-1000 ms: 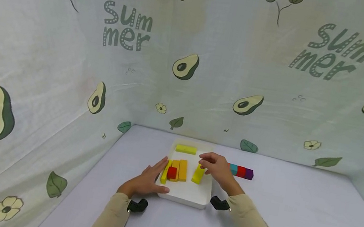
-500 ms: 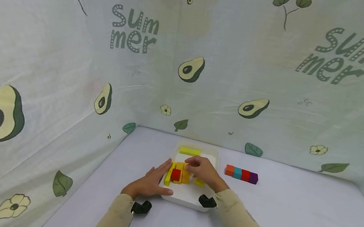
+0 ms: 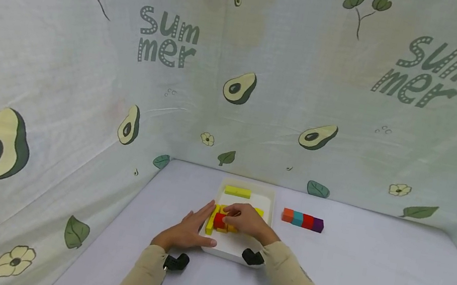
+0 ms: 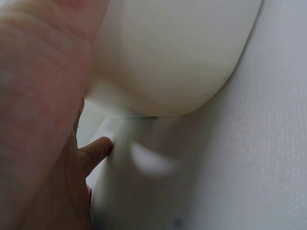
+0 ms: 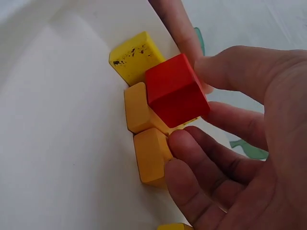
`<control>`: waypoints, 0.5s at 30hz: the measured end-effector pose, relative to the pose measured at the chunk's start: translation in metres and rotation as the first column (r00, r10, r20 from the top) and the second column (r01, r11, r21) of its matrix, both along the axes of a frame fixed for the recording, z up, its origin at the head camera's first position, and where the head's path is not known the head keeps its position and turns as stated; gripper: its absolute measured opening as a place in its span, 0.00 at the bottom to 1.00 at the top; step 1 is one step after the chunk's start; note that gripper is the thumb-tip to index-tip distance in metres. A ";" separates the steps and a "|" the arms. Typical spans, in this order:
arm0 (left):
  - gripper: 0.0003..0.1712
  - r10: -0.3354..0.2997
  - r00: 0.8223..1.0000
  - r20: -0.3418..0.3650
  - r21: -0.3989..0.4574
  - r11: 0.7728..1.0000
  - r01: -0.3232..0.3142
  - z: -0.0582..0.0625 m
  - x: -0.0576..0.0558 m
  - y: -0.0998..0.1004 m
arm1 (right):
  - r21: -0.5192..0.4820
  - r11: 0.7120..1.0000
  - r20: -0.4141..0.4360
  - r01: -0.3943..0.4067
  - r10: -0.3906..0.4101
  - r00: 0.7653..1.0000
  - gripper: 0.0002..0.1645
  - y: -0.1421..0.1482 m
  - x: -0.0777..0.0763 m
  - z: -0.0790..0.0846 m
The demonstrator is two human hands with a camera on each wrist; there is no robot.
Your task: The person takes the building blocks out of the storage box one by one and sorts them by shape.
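Observation:
With thumb and fingertips, my right hand (image 3: 249,220) grips the red cube (image 5: 173,88), which sits over the left orange block (image 5: 137,108). A second orange block (image 5: 152,155) lies alongside, close to the other curled fingers. On the far side is a long yellow block (image 3: 212,220) by the tray's left wall. All of these are in the white tray (image 3: 232,253). My left hand (image 3: 185,232) rests along the tray's left side, fingers straight and thumb stretched out at the front left corner. In the left wrist view, this hand (image 4: 53,158) lies beside the tray's outer wall.
Another yellow block (image 3: 238,191) lies at the tray's back, and a further yellow block (image 3: 259,212) is partly hidden behind my right hand. Right of the tray, a row of orange, teal, red and purple cubes (image 3: 302,220) stands on the white table (image 3: 352,269). Printed cloth hangs behind.
My right hand has moved left, from the yellow block at the tray's right, across the orange blocks to the red cube. The left hand has stayed at the tray's side.

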State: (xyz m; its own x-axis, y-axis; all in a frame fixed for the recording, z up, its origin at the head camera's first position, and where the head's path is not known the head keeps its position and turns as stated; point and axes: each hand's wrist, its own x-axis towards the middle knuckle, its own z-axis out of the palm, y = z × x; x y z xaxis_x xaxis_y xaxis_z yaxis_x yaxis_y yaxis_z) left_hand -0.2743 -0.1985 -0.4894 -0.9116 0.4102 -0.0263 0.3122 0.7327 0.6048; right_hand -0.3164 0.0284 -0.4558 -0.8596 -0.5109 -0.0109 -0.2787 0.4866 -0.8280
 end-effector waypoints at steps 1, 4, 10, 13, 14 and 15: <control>0.64 -0.002 1.000 -0.001 0.003 1.000 0.002 0.001 0.000 0.000 | 0.008 1.000 -0.008 -0.009 0.009 1.000 0.21 0.000 0.000 0.000; 0.63 -0.015 1.000 -0.005 0.008 1.000 0.015 0.001 -0.001 0.000 | 0.025 0.999 -0.025 -0.028 0.028 0.999 0.23 0.001 0.002 0.001; 0.64 -0.021 1.000 0.005 0.016 1.000 0.021 0.001 0.000 0.001 | 0.039 0.999 -0.028 -0.029 0.030 0.999 0.19 0.001 0.004 0.001; 0.64 -0.011 1.000 0.002 0.009 1.000 0.011 0.001 0.001 0.001 | 0.033 0.999 -0.037 -0.028 0.029 0.999 0.17 0.001 0.005 0.000; 0.63 -0.010 1.000 -0.001 0.009 1.000 0.010 0.001 0.001 0.001 | 0.034 0.999 -0.046 -0.024 0.026 0.999 0.17 0.002 0.005 0.000; 0.63 -0.008 1.000 -0.001 0.008 1.000 0.008 0.001 0.001 0.001 | 0.034 0.999 -0.054 -0.020 0.022 0.998 0.17 0.003 0.005 -0.001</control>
State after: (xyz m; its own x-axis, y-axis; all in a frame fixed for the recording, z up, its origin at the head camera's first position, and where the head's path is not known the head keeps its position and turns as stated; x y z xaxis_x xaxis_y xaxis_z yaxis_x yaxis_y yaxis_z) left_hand -0.2731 -0.1973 -0.4885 -0.9083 0.4177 -0.0220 0.3186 0.7250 0.6106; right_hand -0.3115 0.0310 -0.4569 -0.8484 -0.5291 0.0187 -0.3338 0.5070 -0.7947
